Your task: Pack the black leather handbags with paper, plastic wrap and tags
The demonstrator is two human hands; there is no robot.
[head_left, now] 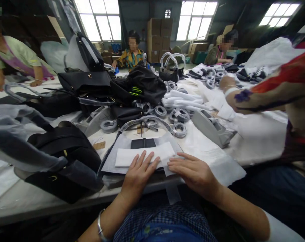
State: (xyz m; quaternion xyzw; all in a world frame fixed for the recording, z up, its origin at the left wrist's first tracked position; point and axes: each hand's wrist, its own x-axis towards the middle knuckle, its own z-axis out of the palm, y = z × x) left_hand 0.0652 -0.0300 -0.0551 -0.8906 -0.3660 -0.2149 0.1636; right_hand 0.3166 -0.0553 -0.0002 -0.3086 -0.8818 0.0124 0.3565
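Observation:
A handbag (109,164) lies flat before me, covered with thin white tissue, its wrapped handle arching away from me. On it rests a folded strip of white foam sheet (124,157). My left hand (142,169) lies flat on the strip's near edge, fingers spread. My right hand (192,168) has its fingers stretched out over the strip's right end, touching a translucent sheet (168,159) there. Part of a black flap (142,143) shows just beyond the strip. Whether anything lies beneath my right palm is hidden.
A black bag (64,148) with plastic-wrapped handles stands at left. Beyond are coiled wrapped straps (159,111), more black bags (85,82), rolled white foam (182,99) and a grey tape dispenser (210,127). A co-worker's arm (258,95) reaches in from the right; other people work around the table.

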